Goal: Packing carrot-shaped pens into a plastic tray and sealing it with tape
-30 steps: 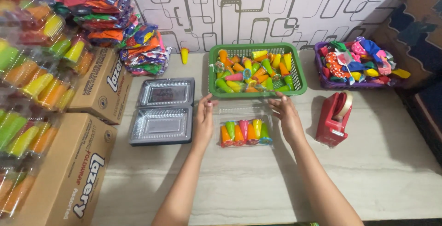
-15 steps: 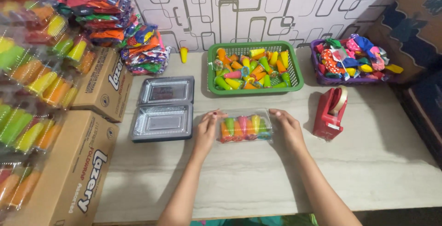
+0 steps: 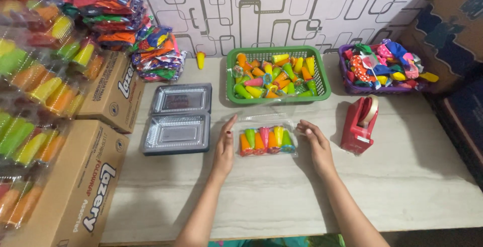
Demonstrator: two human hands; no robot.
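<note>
Tape dispenser (image 3: 358, 125) blocks right; bare table (image 3: 282, 191) nearer.

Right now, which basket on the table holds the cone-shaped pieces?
The green basket, behind the hands; the purple basket at the far right holds crumpled colourful bits instead.

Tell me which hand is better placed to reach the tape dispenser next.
Likely the right hand: it rests at the right end of the clear box of cones, with the red tape dispenser just beyond on the same side. The left hand would have to cross over the box.
</note>
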